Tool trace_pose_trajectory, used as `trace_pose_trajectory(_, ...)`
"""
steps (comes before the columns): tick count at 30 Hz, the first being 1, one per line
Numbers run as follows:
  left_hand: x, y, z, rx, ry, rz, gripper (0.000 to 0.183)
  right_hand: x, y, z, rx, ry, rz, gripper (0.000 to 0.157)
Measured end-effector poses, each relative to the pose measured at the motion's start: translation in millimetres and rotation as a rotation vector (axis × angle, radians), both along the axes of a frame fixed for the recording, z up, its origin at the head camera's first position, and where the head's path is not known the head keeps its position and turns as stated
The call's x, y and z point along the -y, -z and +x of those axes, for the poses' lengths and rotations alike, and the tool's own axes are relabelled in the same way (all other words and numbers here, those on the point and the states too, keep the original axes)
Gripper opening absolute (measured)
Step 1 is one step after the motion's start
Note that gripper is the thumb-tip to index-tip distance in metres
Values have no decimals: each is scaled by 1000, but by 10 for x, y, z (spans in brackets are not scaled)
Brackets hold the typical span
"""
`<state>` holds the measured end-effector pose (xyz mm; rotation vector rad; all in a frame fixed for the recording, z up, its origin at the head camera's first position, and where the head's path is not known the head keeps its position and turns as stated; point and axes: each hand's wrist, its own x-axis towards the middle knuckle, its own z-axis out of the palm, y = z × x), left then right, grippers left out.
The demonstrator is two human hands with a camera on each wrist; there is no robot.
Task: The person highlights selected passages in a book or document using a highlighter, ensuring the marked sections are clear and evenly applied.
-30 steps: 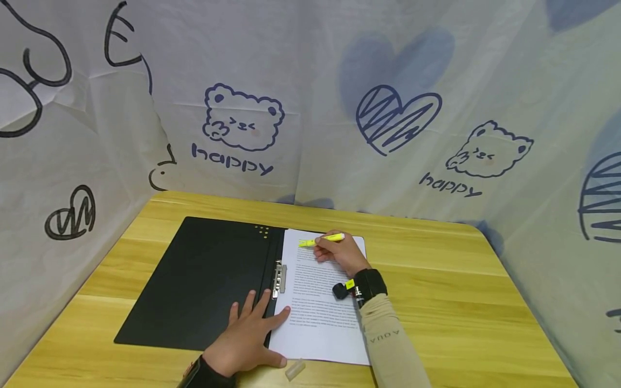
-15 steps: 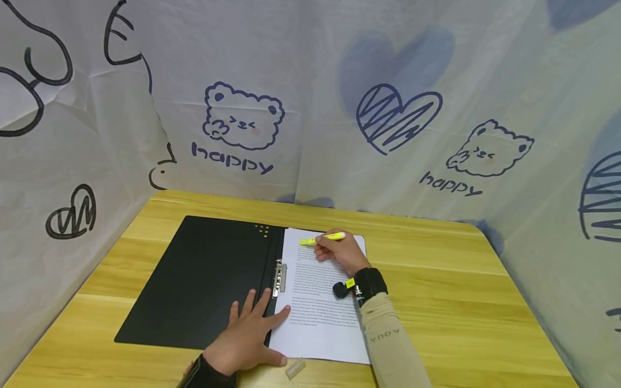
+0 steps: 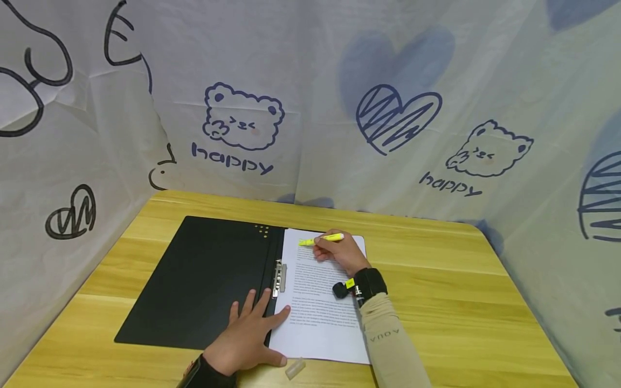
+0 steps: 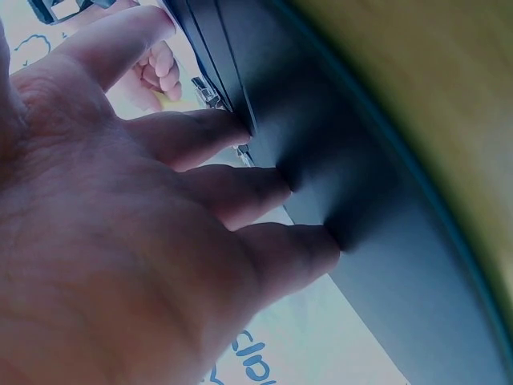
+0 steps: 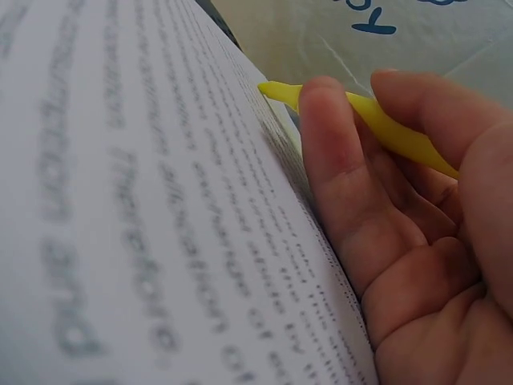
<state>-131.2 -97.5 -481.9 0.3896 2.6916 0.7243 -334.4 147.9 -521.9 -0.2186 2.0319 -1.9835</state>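
A black folder (image 3: 194, 280) lies spread open on the table, with printed paper (image 3: 320, 342) on its right side beside a metal clip (image 3: 279, 279). My right hand (image 3: 339, 253) pinches a yellow highlighter (image 3: 335, 237), its tip at the top left lines of the text. In the right wrist view the highlighter (image 5: 401, 136) sits between thumb and fingers, just above the sheet. My left hand (image 3: 247, 337) rests with fingers spread across the folder's spine and the paper's lower left edge. The left wrist view shows its fingertips (image 4: 321, 237) on the black cover.
A small translucent cap (image 3: 295, 369) lies on the wooden table (image 3: 451, 302) just below the paper, near the left thumb. White cloth (image 3: 315, 108) with drawn bears and hearts hangs behind the table and along both sides.
The highlighter and right hand shift only very slightly near the top lines of text. The left hand, folder and cap stay in place.
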Motion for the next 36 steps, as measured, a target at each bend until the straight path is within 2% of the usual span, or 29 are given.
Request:
trace_pose_trajectory(13, -12, 38, -14, 9, -6, -13, 92, 18, 12, 11, -48, 4, 21, 25)
trace_pose_trajectory(36, -9, 15, -8, 13, -4, -20, 92, 34, -26, 25, -45, -2, 42, 24)
